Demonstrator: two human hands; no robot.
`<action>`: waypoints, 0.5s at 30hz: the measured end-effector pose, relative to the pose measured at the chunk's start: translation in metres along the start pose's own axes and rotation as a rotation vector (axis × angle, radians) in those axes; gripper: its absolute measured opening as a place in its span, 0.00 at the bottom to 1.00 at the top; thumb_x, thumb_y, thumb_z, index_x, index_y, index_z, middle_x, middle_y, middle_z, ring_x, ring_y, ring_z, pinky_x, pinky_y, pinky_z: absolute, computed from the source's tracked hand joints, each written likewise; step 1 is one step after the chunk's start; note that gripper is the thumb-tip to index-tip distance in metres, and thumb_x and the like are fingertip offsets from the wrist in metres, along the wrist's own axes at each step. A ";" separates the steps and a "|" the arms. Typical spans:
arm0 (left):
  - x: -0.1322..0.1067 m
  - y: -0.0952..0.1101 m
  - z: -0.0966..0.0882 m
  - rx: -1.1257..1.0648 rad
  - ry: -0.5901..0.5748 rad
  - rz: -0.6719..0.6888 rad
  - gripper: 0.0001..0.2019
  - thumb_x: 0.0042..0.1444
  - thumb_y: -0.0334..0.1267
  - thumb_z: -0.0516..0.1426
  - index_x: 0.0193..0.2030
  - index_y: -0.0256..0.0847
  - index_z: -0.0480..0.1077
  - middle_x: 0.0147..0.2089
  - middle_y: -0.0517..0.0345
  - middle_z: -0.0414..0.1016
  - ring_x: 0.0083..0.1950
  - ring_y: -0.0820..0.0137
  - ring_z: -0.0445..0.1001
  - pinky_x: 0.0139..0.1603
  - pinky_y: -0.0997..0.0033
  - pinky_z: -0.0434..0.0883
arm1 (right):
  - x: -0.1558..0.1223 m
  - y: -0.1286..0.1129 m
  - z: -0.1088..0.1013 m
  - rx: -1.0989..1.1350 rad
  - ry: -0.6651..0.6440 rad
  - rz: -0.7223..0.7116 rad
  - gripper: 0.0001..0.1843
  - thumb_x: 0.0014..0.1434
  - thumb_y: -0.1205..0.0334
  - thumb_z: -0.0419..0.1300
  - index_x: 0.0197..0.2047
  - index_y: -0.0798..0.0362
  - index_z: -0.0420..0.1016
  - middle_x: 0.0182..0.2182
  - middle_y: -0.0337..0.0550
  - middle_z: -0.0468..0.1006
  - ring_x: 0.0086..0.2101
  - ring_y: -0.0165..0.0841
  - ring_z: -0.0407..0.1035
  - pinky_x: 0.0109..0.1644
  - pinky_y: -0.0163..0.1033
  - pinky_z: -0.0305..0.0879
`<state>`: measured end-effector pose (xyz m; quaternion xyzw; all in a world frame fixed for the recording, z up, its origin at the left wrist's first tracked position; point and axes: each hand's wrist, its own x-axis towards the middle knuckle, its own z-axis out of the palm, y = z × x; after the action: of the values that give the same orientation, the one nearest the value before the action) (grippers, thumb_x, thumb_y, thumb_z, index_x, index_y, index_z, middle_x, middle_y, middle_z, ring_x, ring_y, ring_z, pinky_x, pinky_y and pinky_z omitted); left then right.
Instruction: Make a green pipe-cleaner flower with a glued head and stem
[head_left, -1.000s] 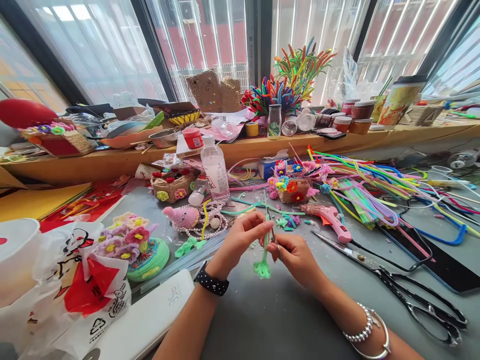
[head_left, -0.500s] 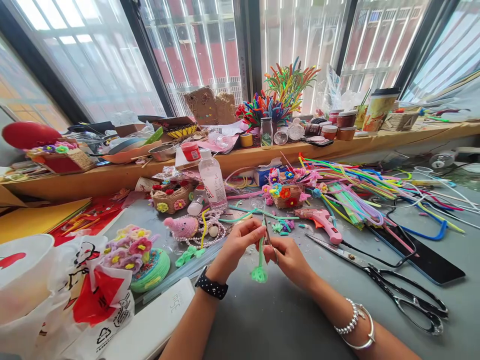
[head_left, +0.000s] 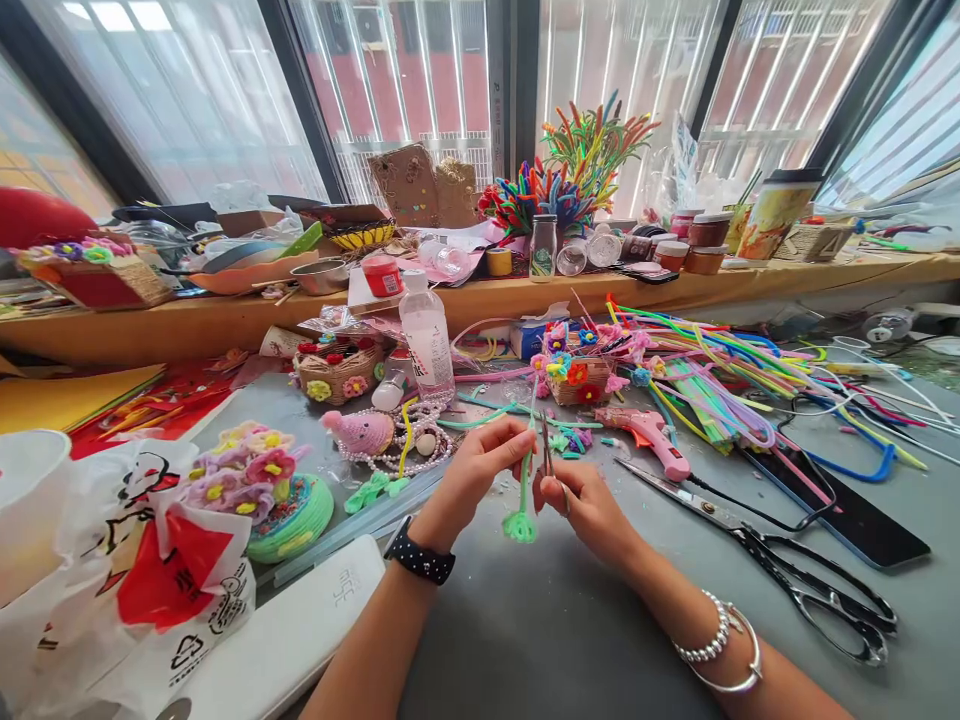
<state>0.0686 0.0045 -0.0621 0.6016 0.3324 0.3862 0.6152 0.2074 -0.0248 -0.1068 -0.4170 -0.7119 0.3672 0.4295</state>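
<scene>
My left hand point(head_left: 486, 470) pinches the stem of a green pipe-cleaner flower point(head_left: 519, 527), whose looped head hangs downward. A thin pale length of the stem sticks up above my fingers. My right hand point(head_left: 592, 510) is closed on the handles of small scissors point(head_left: 546, 447), their blades pointing up just right of the stem. A gap shows between blades and stem near the fingertips. Green pipe-cleaner pieces point(head_left: 373, 490) lie left of my left hand. Beyond my hands are cut scraps point(head_left: 574, 440) and a basket with colourful flowers point(head_left: 581, 385).
Large black-handled shears point(head_left: 780, 560) lie on the right, beside a pink glue gun point(head_left: 651, 440) and a dark phone point(head_left: 847, 515). Many loose pipe cleaners point(head_left: 720, 370) spread behind them. A clear bottle point(head_left: 425, 345) stands behind my left hand; a white power bank point(head_left: 300, 630) lies at left.
The small scissors have shifted right, away from the stem they overlapped before. The flower sits slightly higher in view, and the camera view has shifted slightly.
</scene>
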 end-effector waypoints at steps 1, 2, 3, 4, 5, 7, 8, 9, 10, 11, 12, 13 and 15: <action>0.000 0.000 0.000 0.005 -0.003 0.001 0.10 0.49 0.40 0.53 0.23 0.36 0.63 0.22 0.64 0.60 0.25 0.78 0.59 0.29 0.77 0.58 | 0.000 0.000 0.000 0.004 -0.026 -0.003 0.32 0.50 0.34 0.39 0.19 0.56 0.61 0.17 0.37 0.59 0.21 0.26 0.54 0.23 0.31 0.50; 0.000 0.000 0.000 0.013 -0.007 0.002 0.10 0.50 0.40 0.53 0.23 0.36 0.63 0.22 0.63 0.60 0.25 0.78 0.59 0.28 0.77 0.58 | 0.000 0.000 0.000 0.002 -0.045 -0.001 0.33 0.50 0.34 0.38 0.19 0.56 0.61 0.17 0.37 0.60 0.21 0.27 0.55 0.23 0.31 0.50; -0.001 0.001 0.000 0.025 -0.013 0.005 0.10 0.50 0.40 0.53 0.23 0.36 0.63 0.22 0.63 0.61 0.25 0.78 0.59 0.28 0.77 0.58 | 0.000 -0.001 -0.001 -0.002 -0.057 0.003 0.33 0.49 0.34 0.38 0.19 0.56 0.61 0.17 0.37 0.60 0.21 0.27 0.55 0.23 0.31 0.50; -0.001 0.001 0.000 0.038 -0.019 0.008 0.11 0.50 0.40 0.52 0.22 0.36 0.63 0.22 0.63 0.61 0.25 0.78 0.59 0.27 0.77 0.57 | 0.000 -0.001 -0.001 -0.006 -0.065 0.007 0.33 0.49 0.34 0.38 0.19 0.56 0.61 0.17 0.37 0.59 0.21 0.26 0.55 0.23 0.31 0.50; -0.001 0.001 0.000 0.052 -0.024 0.011 0.11 0.49 0.41 0.52 0.22 0.36 0.63 0.22 0.62 0.61 0.24 0.77 0.59 0.27 0.77 0.57 | 0.000 -0.001 0.000 -0.009 -0.068 0.010 0.33 0.50 0.34 0.38 0.19 0.56 0.61 0.16 0.37 0.59 0.20 0.26 0.54 0.23 0.31 0.50; -0.001 0.002 0.000 0.085 -0.029 0.017 0.12 0.49 0.41 0.52 0.21 0.36 0.63 0.21 0.62 0.60 0.24 0.77 0.59 0.27 0.76 0.57 | 0.000 -0.003 0.000 -0.016 -0.056 0.008 0.32 0.50 0.34 0.39 0.18 0.56 0.61 0.15 0.36 0.58 0.19 0.25 0.53 0.22 0.31 0.49; -0.001 0.002 0.001 0.103 -0.030 0.018 0.12 0.49 0.41 0.52 0.21 0.36 0.63 0.21 0.62 0.60 0.25 0.77 0.58 0.27 0.76 0.57 | 0.000 -0.004 0.000 -0.023 -0.041 0.009 0.32 0.50 0.34 0.39 0.18 0.56 0.60 0.15 0.36 0.57 0.19 0.25 0.52 0.22 0.31 0.48; -0.001 0.003 0.001 0.120 -0.029 0.019 0.12 0.49 0.41 0.52 0.20 0.36 0.62 0.21 0.62 0.59 0.25 0.77 0.58 0.27 0.76 0.57 | 0.000 -0.005 0.000 -0.035 -0.022 0.013 0.32 0.50 0.35 0.40 0.17 0.55 0.60 0.14 0.35 0.57 0.18 0.25 0.51 0.21 0.31 0.48; -0.001 0.003 0.001 0.132 -0.025 0.018 0.12 0.49 0.41 0.52 0.20 0.36 0.62 0.21 0.63 0.58 0.25 0.77 0.57 0.27 0.76 0.57 | 0.000 -0.005 0.000 -0.051 0.000 0.018 0.31 0.50 0.36 0.41 0.16 0.55 0.59 0.14 0.35 0.56 0.18 0.25 0.51 0.21 0.31 0.47; -0.001 0.004 0.000 0.139 -0.023 0.015 0.12 0.49 0.41 0.52 0.20 0.36 0.62 0.21 0.63 0.58 0.25 0.77 0.57 0.28 0.76 0.57 | 0.000 -0.006 0.000 -0.070 0.027 0.024 0.30 0.50 0.37 0.43 0.16 0.55 0.58 0.13 0.35 0.56 0.18 0.24 0.50 0.21 0.31 0.47; -0.001 0.004 0.000 0.140 -0.019 0.011 0.12 0.49 0.41 0.52 0.20 0.36 0.62 0.21 0.63 0.58 0.25 0.77 0.57 0.28 0.77 0.57 | 0.000 -0.006 0.000 -0.092 0.057 0.029 0.29 0.51 0.38 0.45 0.15 0.55 0.57 0.13 0.34 0.55 0.18 0.24 0.49 0.21 0.31 0.46; -0.001 0.004 -0.001 0.140 -0.015 0.009 0.12 0.49 0.41 0.52 0.21 0.36 0.62 0.21 0.63 0.58 0.25 0.77 0.57 0.28 0.77 0.57 | 0.000 -0.005 0.000 -0.113 0.084 0.032 0.28 0.51 0.40 0.46 0.14 0.55 0.56 0.13 0.34 0.55 0.17 0.24 0.49 0.21 0.31 0.46; 0.000 0.004 -0.002 0.141 -0.004 0.011 0.11 0.49 0.41 0.53 0.22 0.36 0.63 0.22 0.63 0.59 0.25 0.77 0.58 0.28 0.77 0.57 | -0.001 -0.004 0.000 -0.148 0.130 0.033 0.26 0.52 0.44 0.49 0.13 0.55 0.55 0.13 0.34 0.54 0.17 0.24 0.48 0.21 0.31 0.46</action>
<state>0.0667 0.0050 -0.0579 0.6462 0.3540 0.3640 0.5697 0.2063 -0.0269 -0.1035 -0.4822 -0.7007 0.2930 0.4367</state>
